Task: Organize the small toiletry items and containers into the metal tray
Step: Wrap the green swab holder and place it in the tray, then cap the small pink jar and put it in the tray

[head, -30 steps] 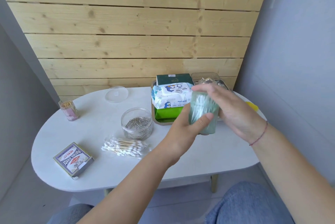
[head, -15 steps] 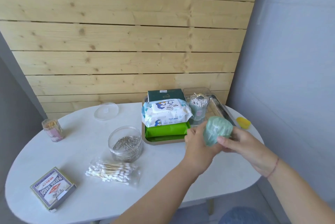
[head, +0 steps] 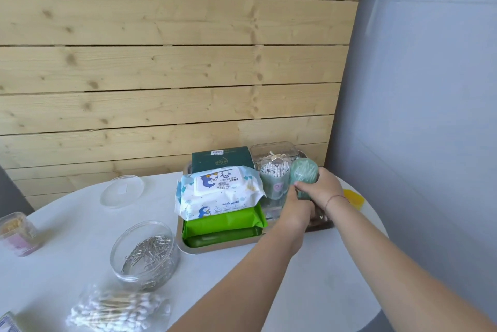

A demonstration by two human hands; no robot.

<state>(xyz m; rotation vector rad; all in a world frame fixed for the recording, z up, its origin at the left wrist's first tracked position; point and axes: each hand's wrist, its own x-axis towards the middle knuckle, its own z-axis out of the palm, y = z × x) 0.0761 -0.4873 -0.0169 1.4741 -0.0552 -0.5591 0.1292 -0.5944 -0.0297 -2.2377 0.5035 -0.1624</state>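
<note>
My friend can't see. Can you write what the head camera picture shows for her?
Two hands, the left hand and the right hand, set a green cotton swab jar into a metal tray on a white table, beside baby wipes. A paper clip jar and bagged cotton swabs wait outside.

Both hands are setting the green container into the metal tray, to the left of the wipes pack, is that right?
Not quite. In the head view both hands, left and right, set the green container into the metal tray, but to the right of the wipes pack.

Home corner: pine-plank wall (head: 161, 68), toiletry-strewn white table (head: 322, 278).
</note>
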